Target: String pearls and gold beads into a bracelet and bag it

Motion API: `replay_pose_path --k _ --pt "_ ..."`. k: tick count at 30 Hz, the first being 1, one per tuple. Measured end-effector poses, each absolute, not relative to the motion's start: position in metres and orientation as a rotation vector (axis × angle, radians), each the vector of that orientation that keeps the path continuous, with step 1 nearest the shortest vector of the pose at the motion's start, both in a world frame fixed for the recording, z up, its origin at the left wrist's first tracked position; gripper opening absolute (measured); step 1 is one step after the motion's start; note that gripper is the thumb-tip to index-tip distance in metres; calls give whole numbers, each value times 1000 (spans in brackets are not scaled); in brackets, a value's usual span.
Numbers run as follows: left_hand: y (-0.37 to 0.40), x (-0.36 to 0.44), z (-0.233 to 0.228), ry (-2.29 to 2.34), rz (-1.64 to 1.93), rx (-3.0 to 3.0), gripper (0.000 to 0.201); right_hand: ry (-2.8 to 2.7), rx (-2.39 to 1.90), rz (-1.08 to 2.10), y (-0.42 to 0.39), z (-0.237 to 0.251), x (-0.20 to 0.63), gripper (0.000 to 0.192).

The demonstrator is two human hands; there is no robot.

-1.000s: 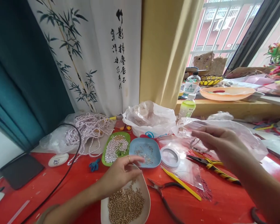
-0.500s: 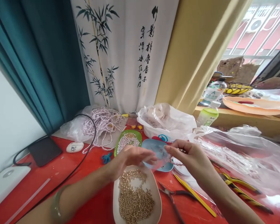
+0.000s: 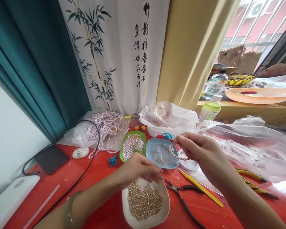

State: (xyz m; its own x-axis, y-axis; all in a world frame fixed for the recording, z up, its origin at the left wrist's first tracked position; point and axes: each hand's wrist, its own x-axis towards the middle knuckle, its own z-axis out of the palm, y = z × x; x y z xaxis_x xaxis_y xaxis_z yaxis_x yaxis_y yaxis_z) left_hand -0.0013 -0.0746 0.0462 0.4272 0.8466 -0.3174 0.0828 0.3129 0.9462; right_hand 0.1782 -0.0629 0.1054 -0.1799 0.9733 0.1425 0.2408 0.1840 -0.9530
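Note:
My right hand [image 3: 197, 147] is raised at the right of the blue tray [image 3: 162, 142], its thumb and fingers pinched on one end of a short beaded strand [image 3: 173, 152]. The strand, with pinkish beads, curves down below the fingers. My left hand [image 3: 143, 168], palm down, hovers over the far rim of a white tray [image 3: 125, 206] of small gold beads [image 3: 145, 200]. Its fingers are stretched forward and drooping, and nothing shows in them; the thumb side is partly hidden. Small clear and metallic pieces [image 3: 160, 156] lie in the blue tray.
Behind the left hand is a green tray [image 3: 122, 149] of white-pink beads. Pliers [image 3: 178, 189], yellow tweezers [image 3: 202, 187] and yellow-black pliers [image 3: 255, 184] lie at right. Bead strings [image 3: 105, 127] and plastic bags [image 3: 169, 117] fill the back; a black cable [image 3: 88, 167] crosses the left.
My left hand has come down and nearer, from beside the blue tray to over the gold beads. My right hand still holds the beaded strand, slightly higher in view. The view has shifted a little.

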Motion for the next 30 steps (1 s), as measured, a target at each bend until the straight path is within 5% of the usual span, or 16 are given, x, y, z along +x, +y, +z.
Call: replay_pose_path --k 15,30 --pt "-81 13 31 1056 693 1233 10 -1726 -983 1129 -74 111 179 24" --pt "-94 16 34 1051 717 1194 9 -1901 -1000 752 -77 101 172 14"
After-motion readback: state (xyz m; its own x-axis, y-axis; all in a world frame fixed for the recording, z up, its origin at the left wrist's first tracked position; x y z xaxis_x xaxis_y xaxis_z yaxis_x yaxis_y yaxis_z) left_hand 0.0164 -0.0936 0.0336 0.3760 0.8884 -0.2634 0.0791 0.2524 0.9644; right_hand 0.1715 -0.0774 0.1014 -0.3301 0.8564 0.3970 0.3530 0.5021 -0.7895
